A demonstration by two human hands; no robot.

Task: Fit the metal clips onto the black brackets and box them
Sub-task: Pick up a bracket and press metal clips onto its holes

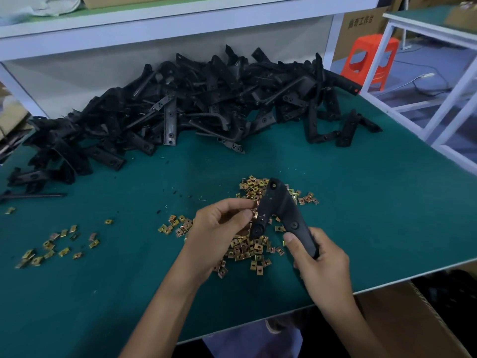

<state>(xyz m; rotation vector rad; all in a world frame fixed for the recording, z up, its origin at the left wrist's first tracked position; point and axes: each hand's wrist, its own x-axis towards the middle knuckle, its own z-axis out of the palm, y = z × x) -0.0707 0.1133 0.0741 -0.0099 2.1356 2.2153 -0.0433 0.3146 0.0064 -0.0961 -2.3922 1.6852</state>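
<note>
- I see the right hand [318,264] gripping the black bracket [280,213] by its lower end.
- The left hand [219,228] pinches a metal clip [255,215] against the bracket's edge, above the clip pile [247,249] on the tabletop [361,202].

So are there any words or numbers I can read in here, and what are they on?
"工作台": printed in dark characters on the brown cardboard box at the top right. The two characters before it are too blurred to read.
No readable writing or numbers show on the black brackets, the metal clips or the red stool.
</note>
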